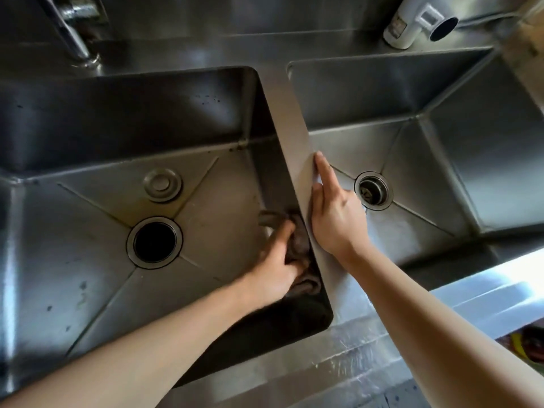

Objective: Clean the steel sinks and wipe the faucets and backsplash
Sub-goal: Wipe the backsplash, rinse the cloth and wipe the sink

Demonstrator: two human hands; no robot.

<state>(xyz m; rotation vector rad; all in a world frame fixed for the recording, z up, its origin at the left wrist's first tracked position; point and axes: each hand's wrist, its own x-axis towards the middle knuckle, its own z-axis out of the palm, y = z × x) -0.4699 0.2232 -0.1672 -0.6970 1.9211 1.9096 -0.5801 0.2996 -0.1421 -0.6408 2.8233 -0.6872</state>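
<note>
Steel fills nearly the whole frame: we look down on two sinks side by side, the left sink in shadow and the right sink brighter, parted by a narrow divider that runs from upper centre toward lower centre. Our left hand reaches into the left sink near its right wall, fingers curled round a dark cloth that it presses against the wall just beside the divider. Our right hand lies flat along the divider's right edge, fingers straight and holding nothing, its forefinger pointing toward the top of the frame. On the left sink's floor we see an open drain hole and, just above it, a round stopper lying apart from it. The right sink's drain sits just right of our right hand. At upper left a chrome faucet rises from the back ledge; at upper right stands a white fixture with a dark round opening. The front surface at lower right shines with wet streaks.
</note>
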